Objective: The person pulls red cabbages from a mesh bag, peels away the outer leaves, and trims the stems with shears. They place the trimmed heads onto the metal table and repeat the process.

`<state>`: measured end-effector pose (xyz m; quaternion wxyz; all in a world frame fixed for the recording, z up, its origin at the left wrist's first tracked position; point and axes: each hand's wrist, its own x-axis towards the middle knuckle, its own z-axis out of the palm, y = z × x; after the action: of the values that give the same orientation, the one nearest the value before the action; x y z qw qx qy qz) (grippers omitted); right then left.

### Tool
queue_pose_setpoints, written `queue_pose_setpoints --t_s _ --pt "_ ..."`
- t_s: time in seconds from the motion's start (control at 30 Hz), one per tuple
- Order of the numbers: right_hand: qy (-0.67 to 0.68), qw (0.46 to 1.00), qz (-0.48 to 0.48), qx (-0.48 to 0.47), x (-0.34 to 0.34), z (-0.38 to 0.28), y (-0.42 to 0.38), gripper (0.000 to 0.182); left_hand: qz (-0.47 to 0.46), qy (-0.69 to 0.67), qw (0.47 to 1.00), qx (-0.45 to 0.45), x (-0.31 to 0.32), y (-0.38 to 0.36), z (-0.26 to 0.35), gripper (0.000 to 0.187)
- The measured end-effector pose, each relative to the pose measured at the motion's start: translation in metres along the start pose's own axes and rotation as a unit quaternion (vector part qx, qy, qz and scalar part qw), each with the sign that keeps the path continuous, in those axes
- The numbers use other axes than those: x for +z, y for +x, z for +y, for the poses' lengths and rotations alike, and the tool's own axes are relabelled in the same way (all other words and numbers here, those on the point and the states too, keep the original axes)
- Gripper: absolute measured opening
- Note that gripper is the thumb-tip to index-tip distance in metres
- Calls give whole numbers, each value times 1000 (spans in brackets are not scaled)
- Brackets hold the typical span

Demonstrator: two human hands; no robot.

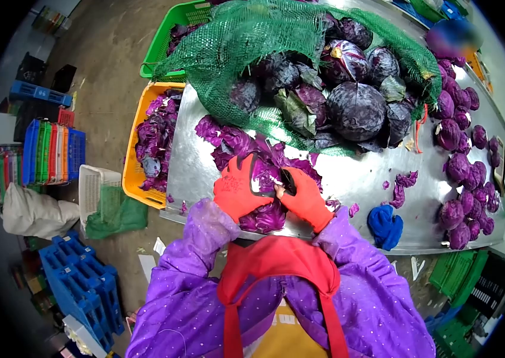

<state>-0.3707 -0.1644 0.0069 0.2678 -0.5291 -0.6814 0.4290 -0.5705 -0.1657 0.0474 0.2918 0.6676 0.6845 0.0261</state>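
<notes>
Both my hands wear red gloves with black palms, near the front edge of the metal table (pixel 354 179). My left hand (pixel 239 190) is wrapped over a red cabbage (pixel 264 216), partly hidden under it. Close beside it, my right hand (pixel 304 200) is closed against the cabbage, its fingers curled; whatever is in them is hidden. Loose purple leaves (pixel 234 141) lie just beyond my hands. Past them, whole dark red cabbages (pixel 357 111) spill from a green mesh sack (pixel 246 45).
Peeled cabbages (pixel 458 167) line the table's right side. A blue cloth (pixel 385 227) lies by the front edge. A yellow crate (pixel 132 173) and a green crate (pixel 156 51) with leaves stand left. Blue pallets (pixel 82 292) are lower left. Another person (pixel 452 39) is at the far right.
</notes>
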Motion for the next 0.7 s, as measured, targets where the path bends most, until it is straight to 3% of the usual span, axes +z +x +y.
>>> queue_pose_setpoints --t_s 0.13,0.33,0.63,0.7 --pt "27 999 -44 8 -7 9 2 55 -9 10 1000 -8 0 1 3 114" --pt "-76 997 12 -23 5 5 2 54 -14 35 999 -22 -3 6 9 109" --pt "-39 996 68 32 21 21 3 47 23 25 999 -9 -1 1 13 109" --pt "9 990 62 126 6 41 3 42 40 -42 998 15 2 -14 -3 109"
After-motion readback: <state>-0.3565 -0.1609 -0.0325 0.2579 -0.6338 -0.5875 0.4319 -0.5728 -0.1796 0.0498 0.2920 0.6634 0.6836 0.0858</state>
